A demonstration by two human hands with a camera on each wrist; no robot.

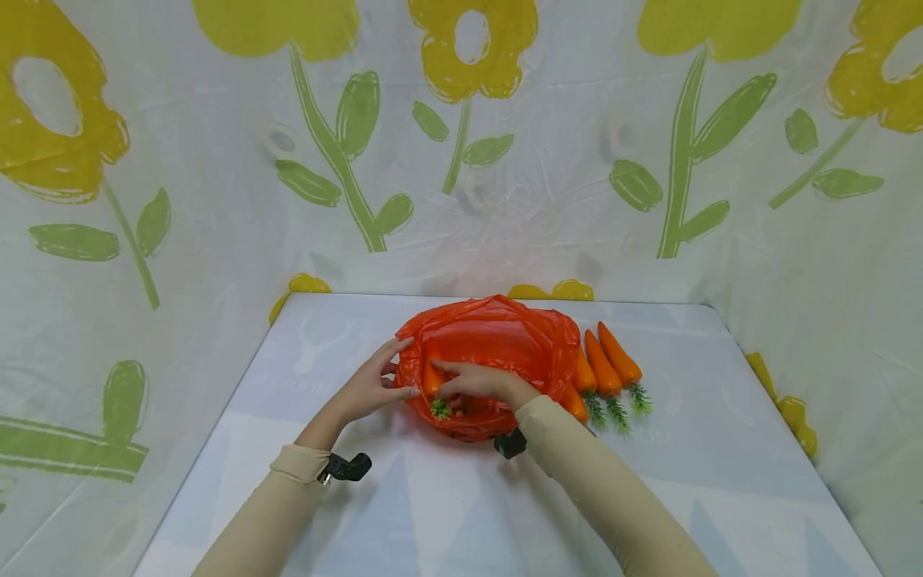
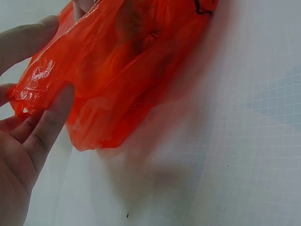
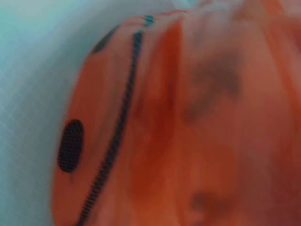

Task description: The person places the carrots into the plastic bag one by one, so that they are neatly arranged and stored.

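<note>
A thin red plastic bag [image 1: 497,340] lies on the table with its mouth spread toward me. My left hand [image 1: 368,389] holds the bag's left rim; in the left wrist view its fingers [image 2: 51,113] lie around the red film. Inside the mouth is my right hand [image 1: 479,381], index finger extended, fingertips right at an orange carrot [image 1: 431,381] with a leafy green top [image 1: 441,409]. Part of that hand is hidden in the bag. The right wrist view is filled by blurred red film [image 3: 155,141] with dark printed marks.
Several more carrots with green tops, one of them a carrot [image 1: 618,357] at the far right, lie beside the bag's right side, some partly behind it. The pale table [image 1: 447,513] backs onto a flower-printed curtain [image 1: 562,192]. A black wrist strap [image 1: 346,467] sits on the left forearm.
</note>
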